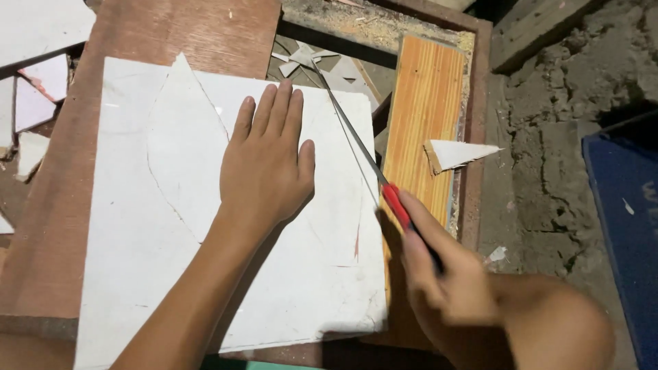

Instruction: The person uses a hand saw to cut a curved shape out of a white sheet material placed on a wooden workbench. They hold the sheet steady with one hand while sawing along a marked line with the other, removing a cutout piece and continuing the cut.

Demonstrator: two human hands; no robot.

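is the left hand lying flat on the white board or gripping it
Flat: the left hand lies palm down, fingers straight, on the white board.

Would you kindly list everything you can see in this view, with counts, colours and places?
white board: one, white, flat on the brown surface, a leaf-shaped curve cut into it
thin saw blade: one, grey metal with a red and black handle, lying across the board's right part
brown wooden surface: one, reddish brown, under the board
orange wooden plank: one, striped orange, right of the board
white triangular offcut: one, white, on the plank
white scraps: several, white, far left edge
small white offcuts: a few, white, top centre behind the board
blue object: one, dark blue, right edge
rough ground: grey, right
left hand: pressed flat on the board
right hand: gripping the saw handle
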